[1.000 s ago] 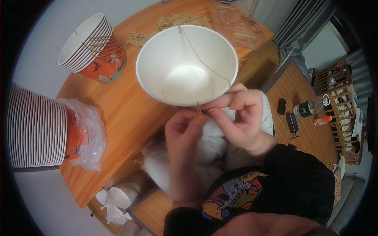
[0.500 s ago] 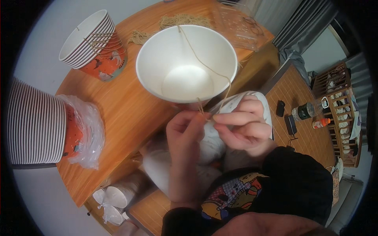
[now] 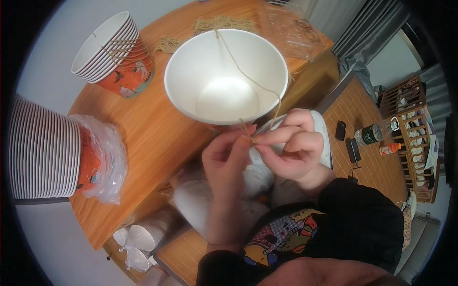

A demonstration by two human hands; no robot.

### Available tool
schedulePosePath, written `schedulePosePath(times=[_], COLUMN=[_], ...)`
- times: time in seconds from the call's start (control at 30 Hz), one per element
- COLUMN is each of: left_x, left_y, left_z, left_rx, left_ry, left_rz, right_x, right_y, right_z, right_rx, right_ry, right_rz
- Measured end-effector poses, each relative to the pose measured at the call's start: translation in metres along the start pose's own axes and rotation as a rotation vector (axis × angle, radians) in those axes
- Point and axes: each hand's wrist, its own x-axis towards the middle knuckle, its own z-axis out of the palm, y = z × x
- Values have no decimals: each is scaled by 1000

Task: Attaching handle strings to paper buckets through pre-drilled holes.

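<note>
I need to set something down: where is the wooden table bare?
The wooden table is bare between the bagged tub stack, the smaller tub stack and the single tub, down to its near edge. It's crowded beyond the single tub, with string bundles and a clear tray.

Left hand (image 3: 227, 153), right hand (image 3: 296, 148) pinch tan cord (image 3: 280, 101) beside white-lined bucket's (image 3: 191, 78) near rim.
</note>
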Motion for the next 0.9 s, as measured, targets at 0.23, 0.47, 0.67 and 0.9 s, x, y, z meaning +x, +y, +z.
schedulePosePath(times=[0.23,0.47,0.67,0.9], left_x=[1,3,0,0], left_y=[-6,-8,-7,-13], left_z=[-5,-1,0,1], left_rx=[-120,69,51,123], left_ry=[-64,-5,43,94], left_rz=[-48,107,156,260], right_x=[-6,-2,-5,-6], right_y=[3,3,4,4], right_z=[2,9,8,6], right_rx=[162,274,260,245], right_ry=[-42,-19,-13,6], right_rz=[98,166,202,196])
